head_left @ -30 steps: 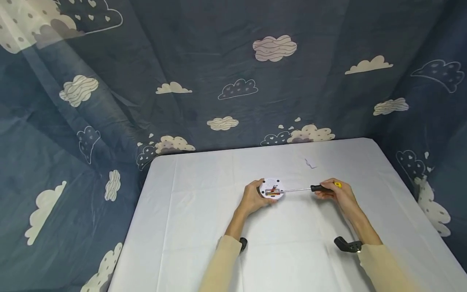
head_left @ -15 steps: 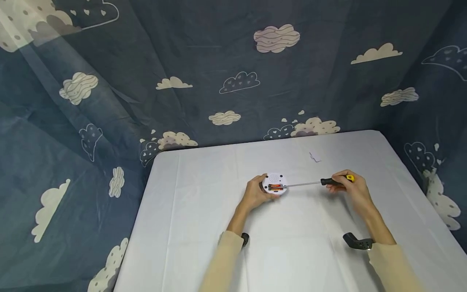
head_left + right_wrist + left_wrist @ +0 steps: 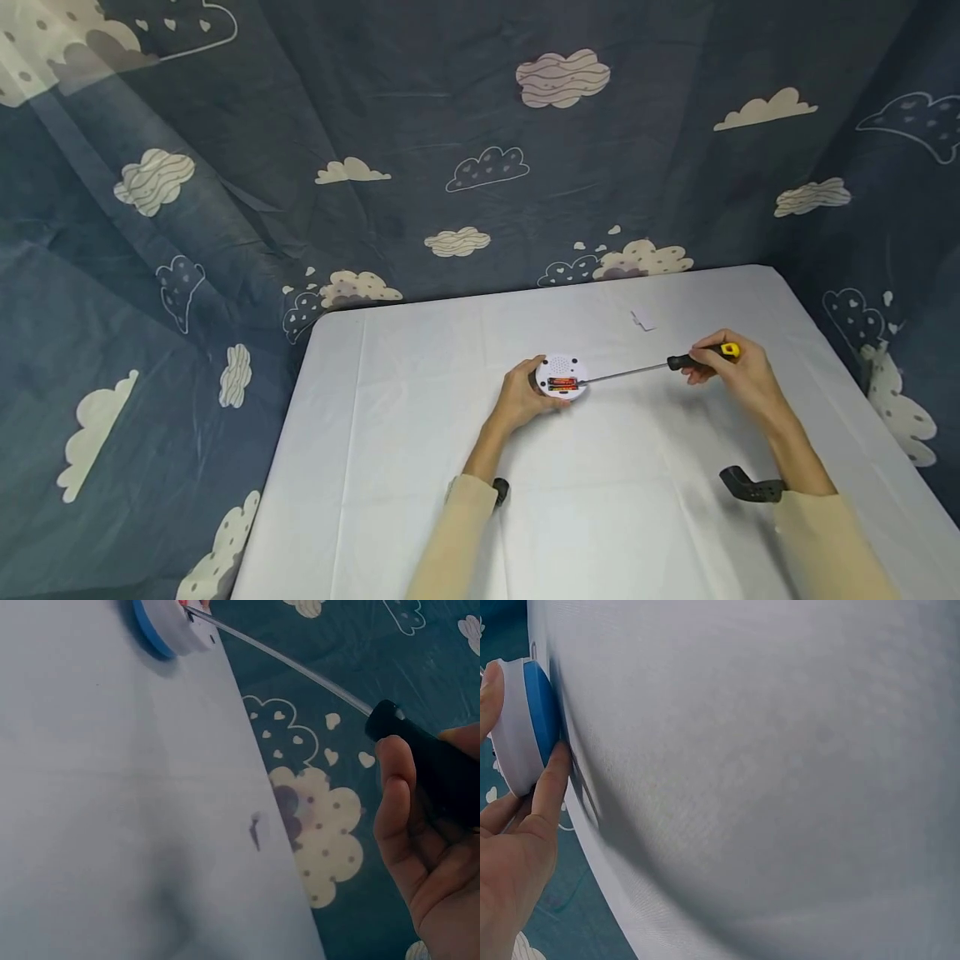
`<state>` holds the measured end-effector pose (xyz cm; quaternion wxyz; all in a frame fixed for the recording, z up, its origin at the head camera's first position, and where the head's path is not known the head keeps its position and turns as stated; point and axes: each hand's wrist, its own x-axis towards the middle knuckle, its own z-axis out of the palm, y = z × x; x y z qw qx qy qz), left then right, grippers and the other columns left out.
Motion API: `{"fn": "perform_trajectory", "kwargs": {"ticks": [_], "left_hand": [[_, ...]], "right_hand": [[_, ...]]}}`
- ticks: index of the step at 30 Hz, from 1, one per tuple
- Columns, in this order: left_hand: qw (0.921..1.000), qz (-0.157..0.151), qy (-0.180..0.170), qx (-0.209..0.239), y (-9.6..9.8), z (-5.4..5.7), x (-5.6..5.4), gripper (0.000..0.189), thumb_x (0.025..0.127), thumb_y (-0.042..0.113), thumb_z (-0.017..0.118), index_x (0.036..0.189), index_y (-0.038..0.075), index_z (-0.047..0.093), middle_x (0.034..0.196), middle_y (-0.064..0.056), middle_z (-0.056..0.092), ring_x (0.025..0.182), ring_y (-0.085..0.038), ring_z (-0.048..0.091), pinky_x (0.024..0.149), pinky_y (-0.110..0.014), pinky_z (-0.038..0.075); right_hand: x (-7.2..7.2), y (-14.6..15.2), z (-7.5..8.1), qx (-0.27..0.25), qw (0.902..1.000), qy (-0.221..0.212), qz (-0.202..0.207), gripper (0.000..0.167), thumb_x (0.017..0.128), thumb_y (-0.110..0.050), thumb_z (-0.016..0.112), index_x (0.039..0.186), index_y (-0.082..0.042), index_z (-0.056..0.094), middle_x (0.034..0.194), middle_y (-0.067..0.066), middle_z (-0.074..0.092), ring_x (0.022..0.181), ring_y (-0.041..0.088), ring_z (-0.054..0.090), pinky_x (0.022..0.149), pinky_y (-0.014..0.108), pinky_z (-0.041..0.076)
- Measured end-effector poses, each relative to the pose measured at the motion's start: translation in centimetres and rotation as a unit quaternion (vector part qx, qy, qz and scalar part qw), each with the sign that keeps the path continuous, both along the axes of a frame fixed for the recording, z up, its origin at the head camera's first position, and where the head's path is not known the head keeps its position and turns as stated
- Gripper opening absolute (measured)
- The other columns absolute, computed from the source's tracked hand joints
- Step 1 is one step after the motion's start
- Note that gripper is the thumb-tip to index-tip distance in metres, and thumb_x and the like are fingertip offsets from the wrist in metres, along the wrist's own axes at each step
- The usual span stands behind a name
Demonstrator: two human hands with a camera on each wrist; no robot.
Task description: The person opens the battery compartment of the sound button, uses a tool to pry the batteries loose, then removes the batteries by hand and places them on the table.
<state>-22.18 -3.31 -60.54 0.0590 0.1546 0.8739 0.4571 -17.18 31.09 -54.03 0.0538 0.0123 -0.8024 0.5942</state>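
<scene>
Mid-frame, I see the left hand (image 3: 517,398) gripping a round device (image 3: 558,365), two batteries (image 3: 562,385) inside. Rightward, the right hand (image 3: 741,377) holds a screwdriver (image 3: 679,362), its tip at them. Higher up, a pale piece (image 3: 643,320), probably the cover, isn't on yet.

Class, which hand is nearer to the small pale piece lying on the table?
Right. In the head view, the right hand is closer, below and right of the small pale piece; the left hand is farther off, below and left.

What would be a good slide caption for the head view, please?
Left hand holds a round white device, its batteries exposed, while the right hand points a screwdriver toward them.
</scene>
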Motion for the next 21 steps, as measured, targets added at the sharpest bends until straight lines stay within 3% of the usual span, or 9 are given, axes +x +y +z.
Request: {"fn": "perform_trajectory", "kwargs": {"ticks": [14,21], "left_hand": [[0.9996,-0.008,0.024,-0.012,0.2,0.1,0.4,0.098,0.069,0.023,0.098,0.149,-0.004,0.049,0.14,-0.017,0.063,0.133,-0.03,0.06,0.119,-0.038,0.046],[0.9993,-0.001,0.026,-0.027,0.5,-0.1,0.6,0.099,0.069,0.023,0.098,0.151,-0.003,0.048,0.142,-0.015,0.061,0.134,-0.029,0.059,0.118,-0.038,0.046]], "right_hand": [[0.3,-1.5,2.7,0.086,0.9957,0.033,0.016,0.021,0.099,-0.004,0.067,0.113,0.008,0.058,0.084,-0.012,0.071,0.066,0.012,0.074,0.069,0.015,0.06],[0.3,-2.0,3.2,0.085,0.9949,0.047,0.027,0.019,0.098,-0.001,0.067,0.112,0.009,0.058,0.086,-0.012,0.07,0.066,0.011,0.074,0.067,0.017,0.061]]}}
